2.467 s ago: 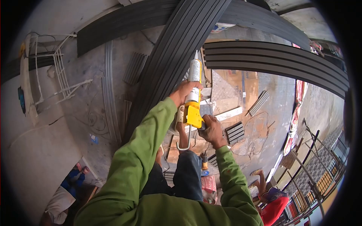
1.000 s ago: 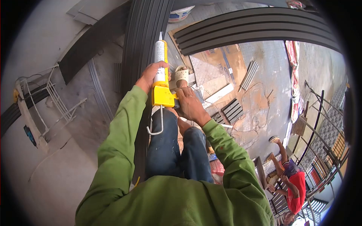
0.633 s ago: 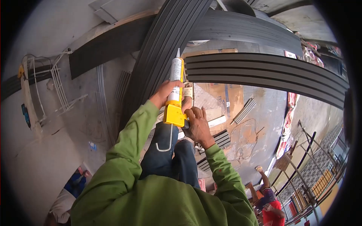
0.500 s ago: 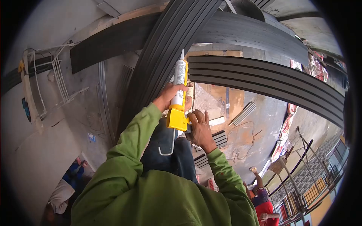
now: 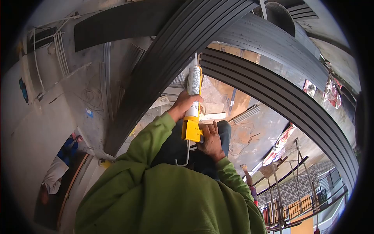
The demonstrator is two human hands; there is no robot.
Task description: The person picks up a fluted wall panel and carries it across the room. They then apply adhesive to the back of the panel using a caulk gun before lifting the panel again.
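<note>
A yellow caulking gun (image 5: 192, 129) with a white sealant tube (image 5: 193, 84) points up and away from me. My left hand (image 5: 183, 104) wraps around the lower part of the tube. My right hand (image 5: 210, 140) grips the gun's handle at the trigger. The nozzle tip lies against the edge of a long dark grooved panel (image 5: 171, 58) that runs from lower left to upper right. My green sleeves and my dark-trousered knees sit below the gun.
A second dark grooved panel (image 5: 288, 101) curves across the right. Cardboard and short panel offcuts (image 5: 245, 114) lie on the concrete floor. White wire racks (image 5: 58, 50) stand at upper left. A person in blue sits at left (image 5: 64, 156). Railings are at lower right.
My view has tilted and swung, so the panels shift across the frame. The gun has stayed in both hands, and its nozzle has moved along the grooved panel's edge.
</note>
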